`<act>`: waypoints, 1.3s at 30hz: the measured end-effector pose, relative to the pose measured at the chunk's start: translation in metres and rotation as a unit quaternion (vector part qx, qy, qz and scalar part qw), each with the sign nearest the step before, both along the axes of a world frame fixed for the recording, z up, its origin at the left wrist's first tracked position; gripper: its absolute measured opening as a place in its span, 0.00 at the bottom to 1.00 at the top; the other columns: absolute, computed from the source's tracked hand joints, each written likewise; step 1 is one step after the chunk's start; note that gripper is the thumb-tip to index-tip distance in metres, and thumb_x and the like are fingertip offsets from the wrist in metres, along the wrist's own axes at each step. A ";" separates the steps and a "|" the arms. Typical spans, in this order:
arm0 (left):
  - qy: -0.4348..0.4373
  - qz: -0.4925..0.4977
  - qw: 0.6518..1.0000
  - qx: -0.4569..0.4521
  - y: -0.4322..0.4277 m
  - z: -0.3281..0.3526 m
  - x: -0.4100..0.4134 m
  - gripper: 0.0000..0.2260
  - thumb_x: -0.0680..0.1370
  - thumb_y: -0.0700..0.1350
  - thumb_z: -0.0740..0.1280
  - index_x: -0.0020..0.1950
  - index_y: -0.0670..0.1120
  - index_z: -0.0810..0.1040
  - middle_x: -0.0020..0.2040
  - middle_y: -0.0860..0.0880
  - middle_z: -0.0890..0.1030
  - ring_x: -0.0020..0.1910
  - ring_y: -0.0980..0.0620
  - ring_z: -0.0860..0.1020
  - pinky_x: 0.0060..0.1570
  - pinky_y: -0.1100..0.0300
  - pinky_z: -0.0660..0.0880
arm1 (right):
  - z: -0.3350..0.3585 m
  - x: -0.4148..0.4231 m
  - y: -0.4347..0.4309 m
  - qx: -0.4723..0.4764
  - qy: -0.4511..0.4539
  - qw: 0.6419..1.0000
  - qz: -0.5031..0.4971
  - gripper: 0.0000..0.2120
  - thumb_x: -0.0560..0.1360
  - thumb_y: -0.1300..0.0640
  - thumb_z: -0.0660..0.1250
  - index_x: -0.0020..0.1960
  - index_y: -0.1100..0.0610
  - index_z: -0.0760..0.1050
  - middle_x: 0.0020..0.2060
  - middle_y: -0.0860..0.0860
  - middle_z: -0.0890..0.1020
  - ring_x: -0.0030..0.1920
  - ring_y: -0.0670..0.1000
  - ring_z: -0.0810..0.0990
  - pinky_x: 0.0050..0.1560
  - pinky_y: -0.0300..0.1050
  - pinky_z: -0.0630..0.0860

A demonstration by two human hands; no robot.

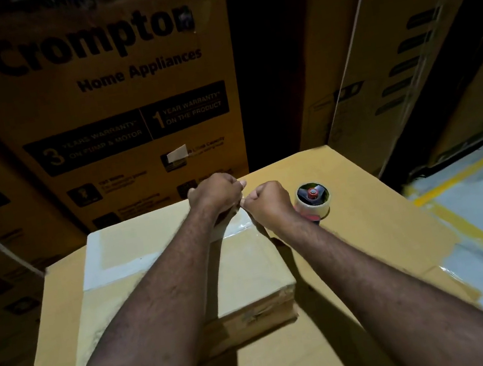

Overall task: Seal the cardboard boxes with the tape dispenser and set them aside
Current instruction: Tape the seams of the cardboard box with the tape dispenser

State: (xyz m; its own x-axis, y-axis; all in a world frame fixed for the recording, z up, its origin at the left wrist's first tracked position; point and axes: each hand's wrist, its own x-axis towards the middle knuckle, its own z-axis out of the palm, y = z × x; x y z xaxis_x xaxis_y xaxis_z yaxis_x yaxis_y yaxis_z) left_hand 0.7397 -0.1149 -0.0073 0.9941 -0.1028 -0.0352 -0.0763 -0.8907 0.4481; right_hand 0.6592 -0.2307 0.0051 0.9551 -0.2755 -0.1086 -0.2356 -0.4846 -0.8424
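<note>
A small flat cardboard box (250,272) lies on top of a much bigger carton (372,225) that serves as the work surface. Glossy clear tape (236,227) runs across the small box's far end, and a wider pale strip crosses its left part. My left hand (216,194) and my right hand (269,204) are both fisted and almost touching over the box's far right corner, pinching what looks like the end of the clear tape between them. The tape dispenser (314,200), a clear roll on a red and black hub, lies on the big carton just behind my right hand, held by neither hand.
A tall printed appliance carton (110,93) stands right behind the work surface. More strapped cartons (399,28) are stacked at the back right. The grey floor with a yellow line (468,173) lies to the right, beyond the big carton's edge.
</note>
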 end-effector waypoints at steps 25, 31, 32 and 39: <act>0.005 -0.037 0.999 0.011 -0.004 0.016 -0.023 0.21 0.84 0.62 0.55 0.55 0.49 0.80 0.51 0.48 0.82 0.54 0.45 0.78 0.63 0.45 0.70 | -0.019 -0.184 -0.029 0.028 -0.017 0.999 0.026 0.04 0.78 0.54 0.69 0.50 0.46 0.76 0.38 0.45 0.80 0.40 0.47 0.81 0.36 0.45 0.78; 0.011 -0.033 0.995 0.090 0.063 0.026 -0.051 0.27 0.84 0.63 0.56 0.80 0.52 0.63 0.79 0.49 0.66 0.79 0.43 0.61 0.76 0.34 0.47 | -0.015 -0.152 -0.045 0.016 -0.037 0.999 -0.008 0.07 0.78 0.57 0.69 0.55 0.48 0.79 0.43 0.46 0.82 0.39 0.48 0.82 0.39 0.48 0.82; 0.023 -0.008 0.993 0.113 0.078 0.027 -0.057 0.29 0.83 0.65 0.55 0.81 0.54 0.61 0.81 0.50 0.63 0.80 0.43 0.59 0.75 0.30 0.43 | -0.012 -0.145 -0.048 -0.028 -0.056 0.998 -0.002 0.10 0.79 0.56 0.69 0.59 0.49 0.78 0.48 0.46 0.82 0.44 0.46 0.81 0.43 0.45 0.80; 0.080 0.244 0.963 0.077 0.209 0.021 -0.123 0.39 0.76 0.76 0.51 0.76 0.51 0.69 0.78 0.44 0.67 0.76 0.37 0.65 0.72 0.28 0.58 | -0.002 -0.145 0.001 -0.259 -0.266 0.894 0.250 0.15 0.78 0.46 0.67 0.62 0.49 0.78 0.55 0.46 0.77 0.58 0.49 0.74 0.56 0.47 0.72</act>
